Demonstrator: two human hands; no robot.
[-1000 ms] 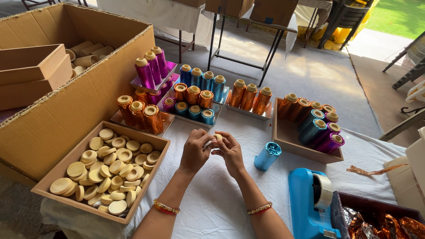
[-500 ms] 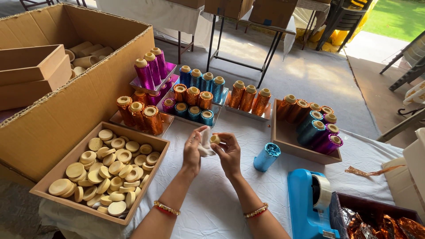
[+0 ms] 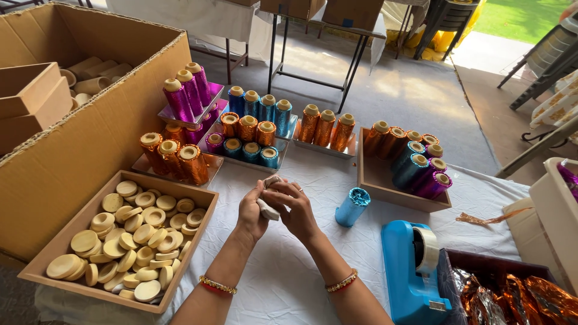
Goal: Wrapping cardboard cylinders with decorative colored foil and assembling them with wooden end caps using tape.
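Hands: at frame centre, the left hand point(image 3: 251, 212) and right hand point(image 3: 295, 209) meet over a white cloth-covered table point(image 3: 271, 277), fingers of both closed around one pale cardboard tube point(image 3: 268, 204), plain and matte, held tilted just above the cloth.
Wrists: red-and-gold beaded bangles point(image 3: 215, 286) circle both forearms at 6 o'clock.
At 3 o'clock of the hands: a single blue foil-wrapped tube point(image 3: 351, 206), crinkled and shiny, stands upright just beside the right hand.
At 9 o'clock: a shallow wooden tray point(image 3: 72, 232) heaped with round, flat, pale wooden discs point(image 3: 129, 238).
At 12 o'clock: metal trays of upright foil-wrapped tubes point(image 3: 244, 129), glittering in orange, copper, blue, teal and purple, each with a tan open top.
At 2 o'clock: a wooden box point(image 3: 385, 183) holding more foil tubes lying slanted.
At 10 o'clock: a large corrugated cardboard carton point(image 3: 78, 162) with bare tubes inside.
At 4 o'clock: a blue plastic tape dispenser point(image 3: 412, 271), and beside it a dark bin of crumpled copper foil sheets point(image 3: 518, 298).
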